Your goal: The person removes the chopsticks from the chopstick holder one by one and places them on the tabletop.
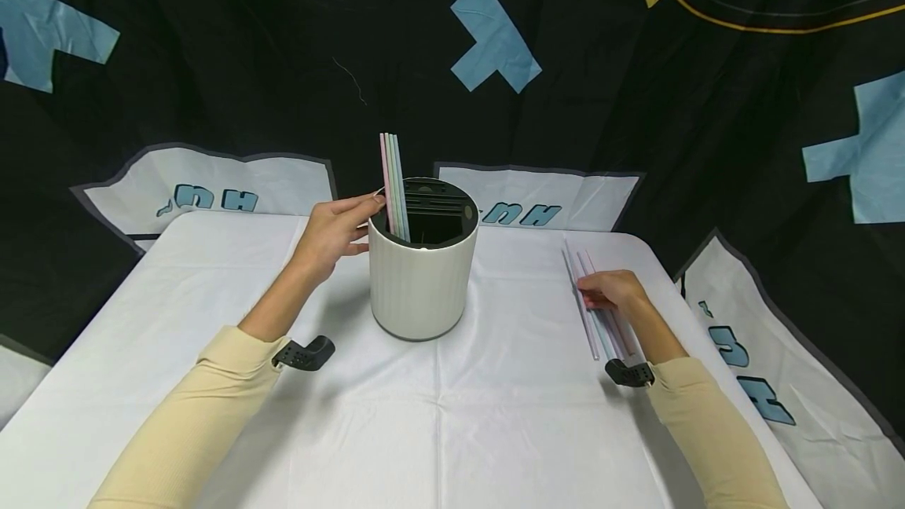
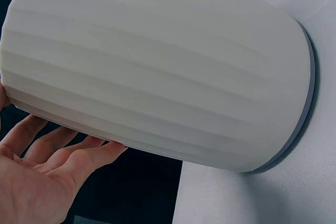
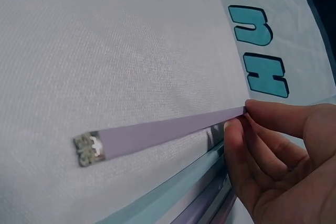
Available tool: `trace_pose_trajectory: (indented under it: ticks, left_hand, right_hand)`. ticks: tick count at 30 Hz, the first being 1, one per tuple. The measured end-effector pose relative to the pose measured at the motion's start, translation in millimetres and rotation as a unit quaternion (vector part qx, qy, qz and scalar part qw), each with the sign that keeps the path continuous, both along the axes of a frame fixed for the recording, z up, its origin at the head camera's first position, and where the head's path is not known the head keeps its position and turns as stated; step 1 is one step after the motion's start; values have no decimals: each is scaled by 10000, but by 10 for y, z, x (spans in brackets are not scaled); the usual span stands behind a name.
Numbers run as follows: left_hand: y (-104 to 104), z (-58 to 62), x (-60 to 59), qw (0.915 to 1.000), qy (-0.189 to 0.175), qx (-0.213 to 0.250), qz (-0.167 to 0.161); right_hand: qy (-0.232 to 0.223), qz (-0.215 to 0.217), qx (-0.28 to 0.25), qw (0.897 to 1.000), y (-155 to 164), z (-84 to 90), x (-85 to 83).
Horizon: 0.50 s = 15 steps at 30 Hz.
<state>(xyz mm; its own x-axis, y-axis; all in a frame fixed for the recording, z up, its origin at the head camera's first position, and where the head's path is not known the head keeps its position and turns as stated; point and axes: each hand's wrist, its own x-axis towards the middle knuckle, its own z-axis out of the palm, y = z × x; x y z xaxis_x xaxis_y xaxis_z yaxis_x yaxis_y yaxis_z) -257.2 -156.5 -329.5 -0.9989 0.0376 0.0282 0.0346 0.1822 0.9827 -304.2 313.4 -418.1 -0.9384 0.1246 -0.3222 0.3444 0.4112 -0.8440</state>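
From head height we look forward and down over the desk [image 1: 452, 415]. Our left wrist view sits close against the white holder [image 2: 157, 61], also central from above; our right wrist view skims the desk beside the straws [image 3: 168, 132].

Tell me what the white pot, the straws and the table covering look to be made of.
White pot: likely matte plastic or ceramic, ribbed wall, grey base ring. Lilac straw pinched by the right hand: smooth, glossy, probably plastic. Table covering: white woven cloth, with visible weave and fold creases.
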Motion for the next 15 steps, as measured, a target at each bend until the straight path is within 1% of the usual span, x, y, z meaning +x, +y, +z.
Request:
trace_pose_trajectory:
  ticks: [7,15]
  left_hand:
    - [-2,0,-2,10000,-7,14,-39]
    - [-9,-1,4,10000,17,39,-32]
  right_hand:
    - [-16,202,-22,9998,6,-22,6]
    - [-64,181,120,9997,-7,-29,1]
